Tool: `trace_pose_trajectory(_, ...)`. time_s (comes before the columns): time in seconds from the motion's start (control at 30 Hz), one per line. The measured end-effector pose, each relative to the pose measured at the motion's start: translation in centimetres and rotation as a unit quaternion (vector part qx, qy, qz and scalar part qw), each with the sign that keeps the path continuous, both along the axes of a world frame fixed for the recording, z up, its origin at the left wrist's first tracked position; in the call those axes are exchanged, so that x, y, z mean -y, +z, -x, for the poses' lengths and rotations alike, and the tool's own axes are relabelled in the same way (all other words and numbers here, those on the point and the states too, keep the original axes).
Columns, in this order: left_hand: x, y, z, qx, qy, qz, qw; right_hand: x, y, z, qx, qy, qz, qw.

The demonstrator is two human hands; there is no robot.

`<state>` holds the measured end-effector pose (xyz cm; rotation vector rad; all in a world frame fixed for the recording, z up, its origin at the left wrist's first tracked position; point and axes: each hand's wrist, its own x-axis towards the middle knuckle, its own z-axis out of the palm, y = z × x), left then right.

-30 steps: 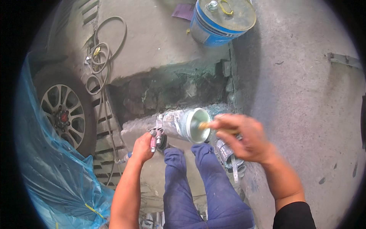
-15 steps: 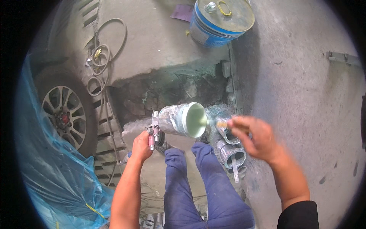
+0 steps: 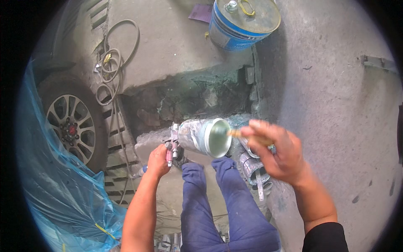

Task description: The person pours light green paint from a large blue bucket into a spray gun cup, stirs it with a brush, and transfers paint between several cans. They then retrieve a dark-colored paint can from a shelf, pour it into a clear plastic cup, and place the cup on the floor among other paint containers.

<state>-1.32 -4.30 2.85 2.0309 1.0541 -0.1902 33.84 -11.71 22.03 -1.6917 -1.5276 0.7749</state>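
My left hand (image 3: 158, 161) grips the handle of a spray gun (image 3: 173, 145) whose paint-stained cup (image 3: 204, 136) is tipped sideways, its open mouth facing right. My right hand (image 3: 279, 151) holds a small brush with a wooden handle (image 3: 237, 133), its tip right at the cup's rim. Below the cup are my knees in blue trousers (image 3: 226, 206).
Dirty tin cans (image 3: 252, 166) stand by my right knee. A blue drum with a metal lid (image 3: 241, 19) stands at the top. A car wheel (image 3: 69, 126) and blue plastic sheeting (image 3: 54, 197) are on the left, a coiled hose (image 3: 113, 63) beyond. A dark pit (image 3: 189, 101) lies ahead.
My right hand drew the brush away from the cup down to the right, then came back up to the cup's mouth. The cup stayed tilted in my left hand.
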Motion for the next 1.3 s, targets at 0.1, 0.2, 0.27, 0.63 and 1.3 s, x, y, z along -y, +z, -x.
trace_pose_trajectory(0.1, -0.1, 0.5, -0.7, 0.006, 0.010, 0.003, 1.000, 1.5, -2.4, -0.3, 0.070, 0.089, 0.025, 0.993)
trace_pose_trajectory(0.2, -0.1, 0.4, -0.9, 0.015, 0.007, 0.010, 1.000, 2.9, -3.2, 1.5, 0.023, 0.087, 0.019, 0.996)
trace_pose_trajectory(0.27, -0.2, 0.5, -0.6, 0.002, -0.004, 0.023, 1.000, 1.2, -2.3, 1.8, 0.010, 0.039, 0.015, 0.999)
trace_pose_trajectory(0.63, 0.6, 0.4, -1.0, 0.019, 0.015, 0.017, 1.000, 0.3, -5.3, 2.8, -0.114, -0.043, 0.071, 0.990)
trace_pose_trajectory(1.3, 0.0, -0.2, -0.7, -0.007, 0.005, 0.047, 0.999, 2.0, 2.3, -0.8, -0.157, -0.031, 0.236, 0.958)
